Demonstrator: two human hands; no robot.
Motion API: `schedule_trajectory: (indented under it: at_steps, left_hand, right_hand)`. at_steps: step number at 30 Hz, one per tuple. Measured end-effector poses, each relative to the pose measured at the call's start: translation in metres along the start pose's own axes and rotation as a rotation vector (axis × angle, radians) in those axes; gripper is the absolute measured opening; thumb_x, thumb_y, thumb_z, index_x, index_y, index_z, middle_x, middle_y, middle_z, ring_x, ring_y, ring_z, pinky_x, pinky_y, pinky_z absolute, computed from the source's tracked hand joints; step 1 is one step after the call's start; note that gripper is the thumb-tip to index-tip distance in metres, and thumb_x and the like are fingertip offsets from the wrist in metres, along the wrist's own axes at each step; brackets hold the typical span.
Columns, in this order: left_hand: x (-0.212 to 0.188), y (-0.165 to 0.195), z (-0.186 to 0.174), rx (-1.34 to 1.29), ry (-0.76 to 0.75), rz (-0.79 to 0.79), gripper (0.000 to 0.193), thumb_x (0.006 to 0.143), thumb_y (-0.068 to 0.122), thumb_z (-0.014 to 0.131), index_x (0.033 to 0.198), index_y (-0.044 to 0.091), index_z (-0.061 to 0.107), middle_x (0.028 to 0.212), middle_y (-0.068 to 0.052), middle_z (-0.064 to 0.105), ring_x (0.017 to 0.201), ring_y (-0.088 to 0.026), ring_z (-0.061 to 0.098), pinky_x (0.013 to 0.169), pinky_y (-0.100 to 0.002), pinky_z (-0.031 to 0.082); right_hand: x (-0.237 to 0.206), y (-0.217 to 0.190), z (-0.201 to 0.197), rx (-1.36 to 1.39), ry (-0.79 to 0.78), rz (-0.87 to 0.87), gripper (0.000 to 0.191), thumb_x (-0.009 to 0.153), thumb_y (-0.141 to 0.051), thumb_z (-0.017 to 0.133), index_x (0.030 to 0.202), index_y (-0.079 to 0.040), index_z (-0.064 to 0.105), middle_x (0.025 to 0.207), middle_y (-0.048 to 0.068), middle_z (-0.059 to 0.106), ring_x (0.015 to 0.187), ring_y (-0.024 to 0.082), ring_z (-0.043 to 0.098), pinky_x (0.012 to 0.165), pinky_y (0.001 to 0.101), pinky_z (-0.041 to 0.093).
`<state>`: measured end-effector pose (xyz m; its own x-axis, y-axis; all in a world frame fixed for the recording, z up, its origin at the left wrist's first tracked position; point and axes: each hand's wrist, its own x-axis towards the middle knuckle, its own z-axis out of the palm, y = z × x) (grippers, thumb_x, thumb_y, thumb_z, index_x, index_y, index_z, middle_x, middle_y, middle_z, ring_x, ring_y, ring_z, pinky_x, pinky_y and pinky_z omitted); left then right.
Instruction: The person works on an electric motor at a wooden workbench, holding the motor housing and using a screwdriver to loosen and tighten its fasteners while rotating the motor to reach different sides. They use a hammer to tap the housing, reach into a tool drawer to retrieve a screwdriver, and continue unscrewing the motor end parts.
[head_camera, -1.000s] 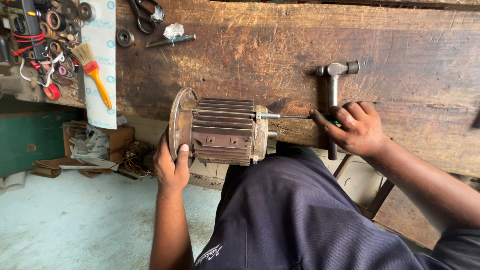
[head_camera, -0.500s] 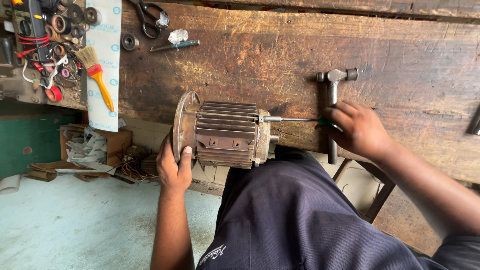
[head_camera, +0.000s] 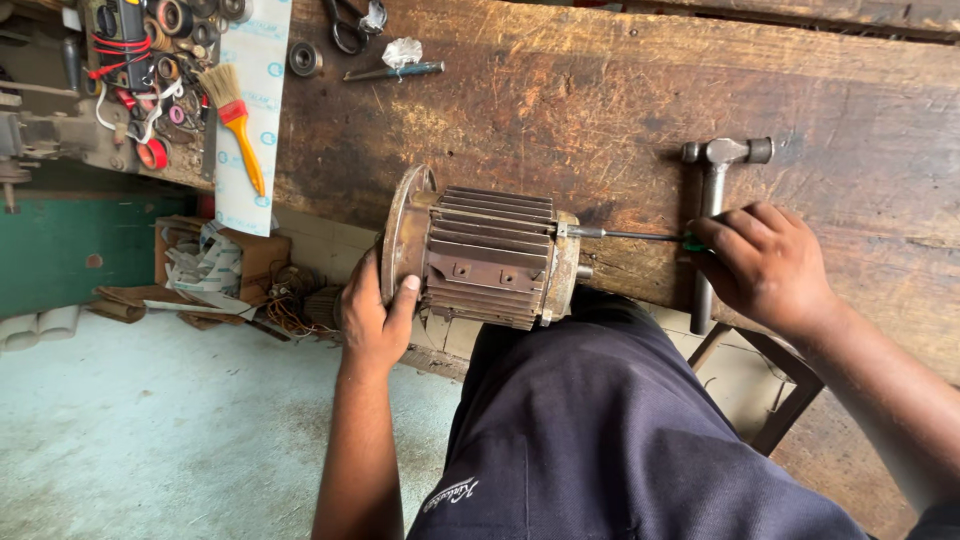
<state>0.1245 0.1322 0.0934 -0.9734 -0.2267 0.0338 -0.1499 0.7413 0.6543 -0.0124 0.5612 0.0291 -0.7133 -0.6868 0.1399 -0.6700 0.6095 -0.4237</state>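
The motor (head_camera: 485, 255) lies on its side at the worktop (head_camera: 560, 110) edge, its long axis running left-right, the left hand (head_camera: 375, 315) gripping its flange end while the right hand (head_camera: 765, 265), closed on the screwdriver (head_camera: 625, 235), aims it along that axis.

The scene was lit evenly by soft daylight, and no glare was seen. A faint shadow was cast beneath the hammer (head_camera: 712, 200) on the wooden workbench (head_camera: 560, 110). Focus was held sharply across the electric motor (head_camera: 480, 255), while slight stretching was noticed at the frame's edges.
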Motion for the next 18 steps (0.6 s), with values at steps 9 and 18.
schedule_trajectory:
  at_steps: [9,18]
  left_hand:
    - [0.016,0.043,0.024,0.339,0.201,-0.01,0.1,0.078,0.066,0.083,0.137,-0.004,0.045,0.112,-0.029,0.069,0.102,-0.042,0.072,0.086,-0.048,0.06]
    - [0.019,0.039,0.03,0.217,0.312,-0.028,0.063,0.081,0.032,0.089,0.124,-0.002,0.058,0.101,-0.019,0.072,0.091,-0.036,0.074,0.079,-0.045,0.06]
  right_hand:
    - [-0.001,-0.009,0.006,-0.023,-0.011,-0.042,0.048,0.078,-0.021,0.08,0.122,-0.005,0.069,0.094,0.011,0.07,0.083,0.029,0.067,0.065,0.0421,0.053]
    - [0.002,0.019,0.022,0.641,-0.229,0.251,0.037,0.083,-0.022,0.078,0.113,-0.004,0.066,0.093,0.008,0.077,0.079,0.018,0.078,0.07,0.0282,0.063]
